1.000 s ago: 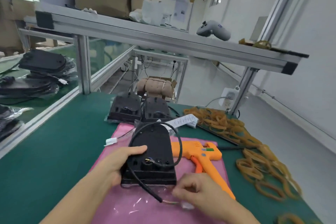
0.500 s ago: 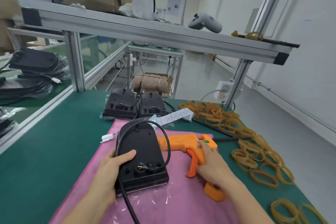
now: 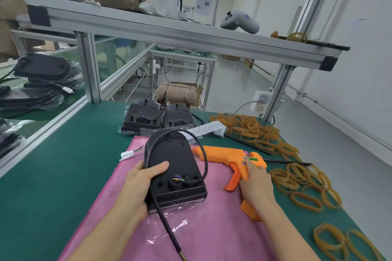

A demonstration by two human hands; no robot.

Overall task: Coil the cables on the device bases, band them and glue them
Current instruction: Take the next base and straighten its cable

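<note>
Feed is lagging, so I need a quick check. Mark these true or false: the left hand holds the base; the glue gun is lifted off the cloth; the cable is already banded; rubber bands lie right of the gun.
Left hand holds the black base: true.
Glue gun lifted: false, it lies on the pink cloth under the right hand.
Cable banded: false, it loops loose.
Rubber bands right of the gun: true.

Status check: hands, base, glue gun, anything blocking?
Left hand grips device base on pink cloth. Right hand grasps glue gun handle, gun lying flat. Cable looped loosely, unbanded. Nothing blocking.
</note>
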